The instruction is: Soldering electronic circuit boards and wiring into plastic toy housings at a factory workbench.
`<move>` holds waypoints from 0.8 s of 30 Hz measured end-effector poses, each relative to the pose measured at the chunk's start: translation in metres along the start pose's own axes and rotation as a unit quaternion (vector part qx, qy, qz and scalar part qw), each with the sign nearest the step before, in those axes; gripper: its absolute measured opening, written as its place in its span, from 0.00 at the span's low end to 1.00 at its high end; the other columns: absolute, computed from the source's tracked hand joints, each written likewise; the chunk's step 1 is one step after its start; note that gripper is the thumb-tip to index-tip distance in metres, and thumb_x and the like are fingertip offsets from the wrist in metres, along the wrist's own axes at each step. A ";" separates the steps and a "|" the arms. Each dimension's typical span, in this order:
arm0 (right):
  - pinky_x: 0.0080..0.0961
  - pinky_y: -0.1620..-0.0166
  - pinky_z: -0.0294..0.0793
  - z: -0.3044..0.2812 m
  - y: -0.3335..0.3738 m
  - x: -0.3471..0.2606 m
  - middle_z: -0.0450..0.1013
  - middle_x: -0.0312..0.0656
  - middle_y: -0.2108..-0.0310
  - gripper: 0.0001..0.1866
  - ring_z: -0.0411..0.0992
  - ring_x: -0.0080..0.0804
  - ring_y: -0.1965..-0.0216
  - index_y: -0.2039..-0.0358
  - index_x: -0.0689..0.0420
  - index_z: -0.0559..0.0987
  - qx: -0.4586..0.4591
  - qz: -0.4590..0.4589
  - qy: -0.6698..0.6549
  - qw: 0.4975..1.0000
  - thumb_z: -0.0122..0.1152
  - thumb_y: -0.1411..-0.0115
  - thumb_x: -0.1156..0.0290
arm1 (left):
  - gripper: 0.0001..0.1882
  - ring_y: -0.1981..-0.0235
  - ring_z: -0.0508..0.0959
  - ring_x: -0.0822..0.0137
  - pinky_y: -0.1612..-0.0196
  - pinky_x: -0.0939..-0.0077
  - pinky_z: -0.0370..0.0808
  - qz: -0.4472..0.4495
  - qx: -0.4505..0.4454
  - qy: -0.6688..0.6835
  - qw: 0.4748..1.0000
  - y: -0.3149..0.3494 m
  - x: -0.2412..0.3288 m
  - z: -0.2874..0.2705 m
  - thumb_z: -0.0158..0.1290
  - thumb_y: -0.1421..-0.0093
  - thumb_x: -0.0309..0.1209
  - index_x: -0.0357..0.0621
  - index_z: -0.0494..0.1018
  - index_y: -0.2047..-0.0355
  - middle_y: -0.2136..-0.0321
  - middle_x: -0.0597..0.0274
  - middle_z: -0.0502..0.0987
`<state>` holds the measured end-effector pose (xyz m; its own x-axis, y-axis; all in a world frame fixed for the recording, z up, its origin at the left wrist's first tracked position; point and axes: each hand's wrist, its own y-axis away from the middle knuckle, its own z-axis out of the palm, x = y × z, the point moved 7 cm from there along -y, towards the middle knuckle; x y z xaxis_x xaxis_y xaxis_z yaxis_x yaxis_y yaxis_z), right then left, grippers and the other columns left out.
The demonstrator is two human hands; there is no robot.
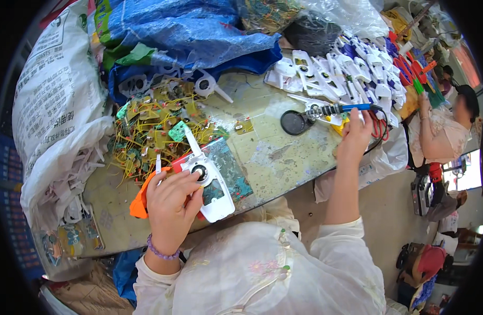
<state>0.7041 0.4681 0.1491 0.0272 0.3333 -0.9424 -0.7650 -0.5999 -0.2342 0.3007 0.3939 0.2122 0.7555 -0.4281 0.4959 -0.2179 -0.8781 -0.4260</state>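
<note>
My left hand [173,202] grips a white plastic housing [219,202] near the table's front edge; the fingers rest over it and the thumb bends at its near side. A round black part [200,173] sits in the housing's opening. An orange plastic piece [140,199] lies beside that hand, partly hidden. My right hand [354,139] is raised on the right, fingers apart, with its fingertips close to the blue handle of a soldering iron [357,107]. The iron's front end lies in a metal coil holder [316,111]. Contact between fingertips and handle is unclear.
Wired circuit boards [147,131] are heaped left of centre. White plastic housings [362,68] pile up at the back right. A round black dish [295,123] stands near the iron. A white woven sack [57,89] and blue sheeting [183,37] border the table [273,152]. Another person [446,126] is at far right.
</note>
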 end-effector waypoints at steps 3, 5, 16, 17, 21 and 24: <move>0.13 0.80 0.49 0.006 -0.026 0.001 0.59 0.24 0.82 0.10 0.53 0.10 0.82 0.61 0.56 0.76 -0.105 -0.005 0.065 0.992 0.59 0.37 0.63 | 0.04 0.59 0.80 0.63 0.47 0.61 0.66 -0.006 0.006 0.009 1.000 0.000 -0.003 -0.001 0.61 0.51 0.25 0.44 0.77 0.74 0.65 0.62 0.82; 0.13 0.80 0.48 0.002 -0.035 -0.014 0.58 0.23 0.83 0.08 0.52 0.10 0.83 0.66 0.52 0.76 -0.089 -0.037 0.100 0.990 0.57 0.36 0.62 | 0.04 0.61 0.81 0.63 0.50 0.62 0.69 -0.003 0.015 0.023 1.000 -0.002 -0.004 0.000 0.61 0.52 0.25 0.43 0.77 0.74 0.66 0.61 0.82; 0.19 0.79 0.50 -0.054 0.028 -0.124 0.53 0.30 0.86 0.18 0.55 0.21 0.85 0.77 0.52 0.63 -0.079 -0.140 -0.173 0.972 0.51 0.35 0.56 | 0.06 0.68 0.80 0.61 0.64 0.70 0.75 0.001 0.048 0.059 0.997 -0.006 -0.007 0.002 0.60 0.57 0.20 0.41 0.75 0.77 0.70 0.61 0.82; 0.19 0.79 0.52 -0.027 0.057 -0.125 0.56 0.29 0.85 0.17 0.57 0.22 0.85 0.76 0.52 0.65 -0.152 -0.176 -0.175 0.957 0.52 0.35 0.56 | 0.07 0.69 0.80 0.61 0.65 0.70 0.75 0.008 0.051 0.053 0.997 -0.007 -0.005 0.002 0.60 0.57 0.20 0.41 0.74 0.77 0.71 0.61 0.82; 0.25 0.78 0.59 0.031 0.134 -0.118 0.64 0.37 0.82 0.16 0.61 0.27 0.83 0.68 0.54 0.66 -0.419 -0.269 -0.056 0.866 0.49 0.33 0.54 | 0.07 0.69 0.80 0.61 0.65 0.70 0.75 -0.005 0.050 0.061 0.997 -0.008 -0.008 0.003 0.60 0.57 0.20 0.41 0.74 0.77 0.71 0.61 0.81; 0.29 0.78 0.62 0.057 0.159 -0.116 0.64 0.37 0.83 0.18 0.63 0.30 0.84 0.66 0.55 0.69 -0.485 -0.311 -0.061 0.815 0.47 0.33 0.51 | 0.07 0.69 0.79 0.61 0.65 0.70 0.74 -0.010 0.052 0.050 0.997 -0.009 -0.009 0.004 0.61 0.57 0.20 0.40 0.74 0.78 0.71 0.62 0.81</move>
<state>0.5421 0.3754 0.2351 0.1056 0.8266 -0.5528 0.2421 -0.5606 -0.7919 0.2980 0.4060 0.2086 0.6924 -0.4352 0.5754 -0.1355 -0.8618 -0.4888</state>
